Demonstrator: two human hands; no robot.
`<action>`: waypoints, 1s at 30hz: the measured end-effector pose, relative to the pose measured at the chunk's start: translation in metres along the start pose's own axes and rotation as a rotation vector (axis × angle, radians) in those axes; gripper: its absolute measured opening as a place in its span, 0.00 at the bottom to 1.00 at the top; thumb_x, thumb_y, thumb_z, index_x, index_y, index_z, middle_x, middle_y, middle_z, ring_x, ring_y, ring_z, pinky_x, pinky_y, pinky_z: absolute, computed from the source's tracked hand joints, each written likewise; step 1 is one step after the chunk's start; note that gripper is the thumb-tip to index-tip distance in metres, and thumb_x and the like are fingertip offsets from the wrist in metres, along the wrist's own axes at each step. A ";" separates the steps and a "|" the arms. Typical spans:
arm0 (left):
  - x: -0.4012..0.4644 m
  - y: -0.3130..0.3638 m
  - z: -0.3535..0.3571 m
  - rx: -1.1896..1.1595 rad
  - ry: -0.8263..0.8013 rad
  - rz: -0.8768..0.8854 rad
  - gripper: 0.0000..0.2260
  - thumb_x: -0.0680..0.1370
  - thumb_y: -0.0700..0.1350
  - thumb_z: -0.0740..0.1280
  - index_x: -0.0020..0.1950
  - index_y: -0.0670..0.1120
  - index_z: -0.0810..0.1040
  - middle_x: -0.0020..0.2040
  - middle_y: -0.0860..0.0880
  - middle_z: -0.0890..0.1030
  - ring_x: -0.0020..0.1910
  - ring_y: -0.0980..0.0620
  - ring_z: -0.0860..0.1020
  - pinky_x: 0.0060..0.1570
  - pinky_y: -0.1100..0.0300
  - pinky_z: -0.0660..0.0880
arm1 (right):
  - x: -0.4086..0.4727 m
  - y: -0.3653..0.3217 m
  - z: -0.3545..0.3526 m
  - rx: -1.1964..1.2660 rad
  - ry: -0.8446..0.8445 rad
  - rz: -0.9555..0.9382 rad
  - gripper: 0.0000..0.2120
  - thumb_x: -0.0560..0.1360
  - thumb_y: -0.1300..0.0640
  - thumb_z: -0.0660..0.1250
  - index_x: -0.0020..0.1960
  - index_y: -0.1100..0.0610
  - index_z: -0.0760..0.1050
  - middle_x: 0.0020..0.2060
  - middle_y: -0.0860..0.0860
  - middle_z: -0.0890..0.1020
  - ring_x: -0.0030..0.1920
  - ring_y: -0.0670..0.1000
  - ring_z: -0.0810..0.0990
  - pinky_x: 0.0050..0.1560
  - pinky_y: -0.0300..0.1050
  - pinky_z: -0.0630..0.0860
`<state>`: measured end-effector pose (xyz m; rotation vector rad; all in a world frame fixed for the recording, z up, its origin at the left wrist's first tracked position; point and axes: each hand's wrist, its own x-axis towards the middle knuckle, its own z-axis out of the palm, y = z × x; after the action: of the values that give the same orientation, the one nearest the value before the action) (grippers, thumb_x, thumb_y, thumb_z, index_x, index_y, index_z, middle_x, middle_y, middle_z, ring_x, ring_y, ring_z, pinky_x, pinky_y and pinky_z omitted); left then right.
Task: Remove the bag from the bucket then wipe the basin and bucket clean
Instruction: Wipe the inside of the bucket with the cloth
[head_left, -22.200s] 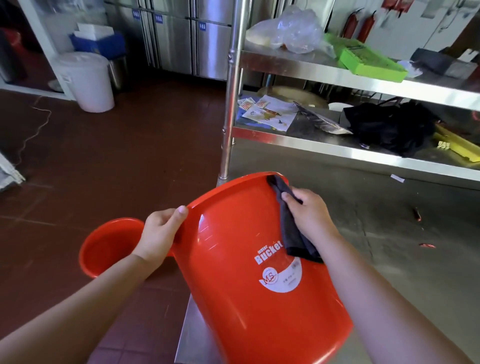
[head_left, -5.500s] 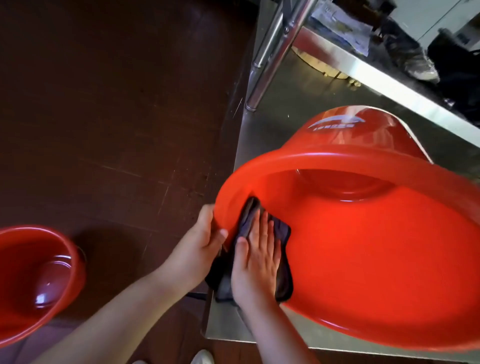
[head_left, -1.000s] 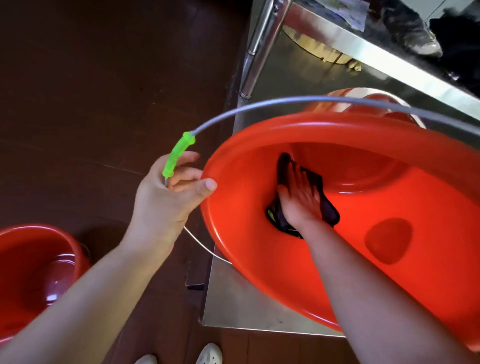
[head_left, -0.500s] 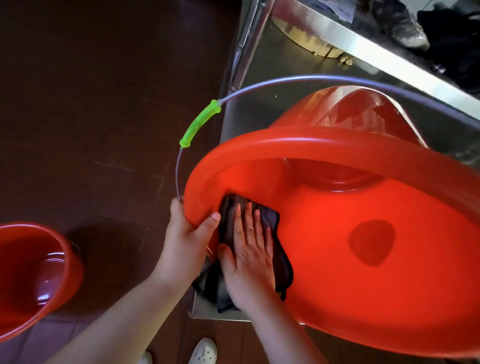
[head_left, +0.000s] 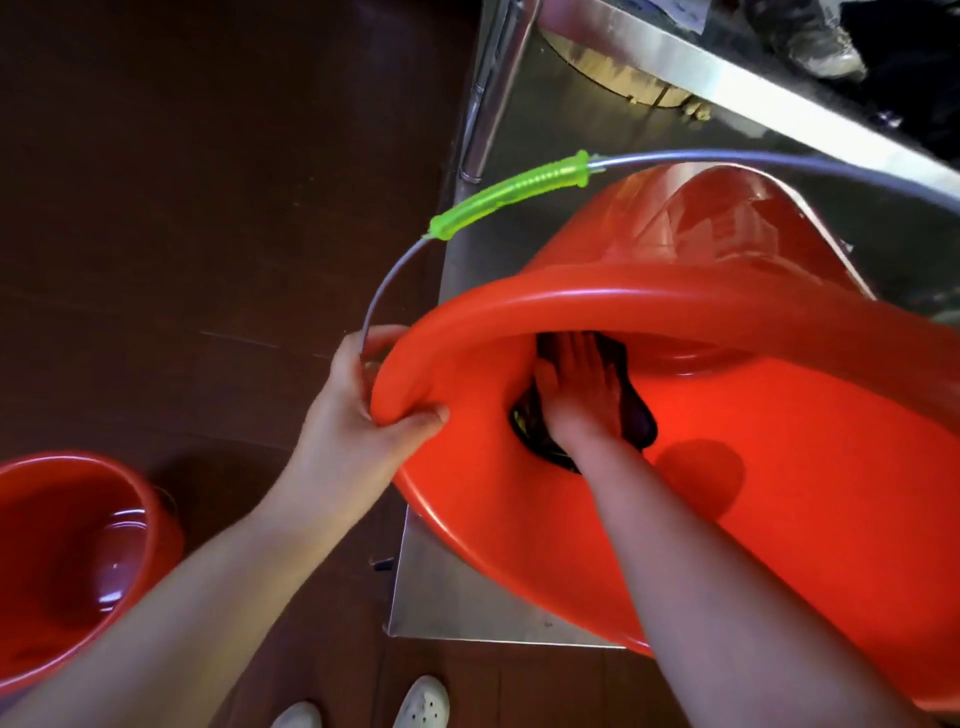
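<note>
Bucket (head_left: 727, 467) cut off by right and bottom edges, its rim hiding the right hand (head_left: 579, 395) fingertips and top of the dark cloth (head_left: 636, 415); basin (head_left: 67, 561) cropped at left edge; shoes (head_left: 421, 701) cropped at bottom; upper-shelf items blurred, unidentifiable

The red bucket (head_left: 727, 467) lies tilted on its side on the metal table, mouth toward the viewer, its wire handle with a green grip (head_left: 511, 200) swung up. A dark cloth (head_left: 636, 415) (probably damp) lies pressed against its inner wall. The red basin (head_left: 78, 561) stands upright on the floor, well apart.
</note>
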<state>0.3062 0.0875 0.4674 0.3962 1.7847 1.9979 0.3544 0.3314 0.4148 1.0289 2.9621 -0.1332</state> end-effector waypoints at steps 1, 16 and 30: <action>0.003 -0.003 -0.001 -0.090 -0.044 -0.046 0.30 0.62 0.42 0.75 0.59 0.64 0.71 0.50 0.59 0.80 0.49 0.59 0.81 0.40 0.70 0.76 | 0.001 0.000 0.000 -0.003 -0.017 0.012 0.27 0.80 0.47 0.51 0.77 0.52 0.52 0.76 0.52 0.57 0.76 0.51 0.53 0.74 0.52 0.49; -0.014 0.009 0.008 -0.148 0.048 -0.036 0.24 0.68 0.49 0.73 0.63 0.59 0.74 0.59 0.52 0.80 0.58 0.54 0.79 0.61 0.51 0.73 | -0.150 -0.078 0.000 0.310 -0.022 -0.116 0.32 0.73 0.41 0.43 0.74 0.43 0.33 0.76 0.44 0.40 0.75 0.44 0.36 0.74 0.45 0.36; 0.019 0.037 -0.009 -0.044 -0.035 0.219 0.36 0.69 0.41 0.73 0.73 0.57 0.61 0.68 0.58 0.71 0.65 0.63 0.71 0.53 0.72 0.72 | 0.022 -0.010 0.007 -0.078 -0.090 -0.059 0.29 0.80 0.45 0.49 0.78 0.49 0.42 0.78 0.48 0.48 0.77 0.49 0.49 0.74 0.52 0.48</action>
<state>0.2804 0.0864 0.5017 0.6329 1.7369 2.1585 0.3311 0.3370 0.4078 0.9026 2.8923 -0.0618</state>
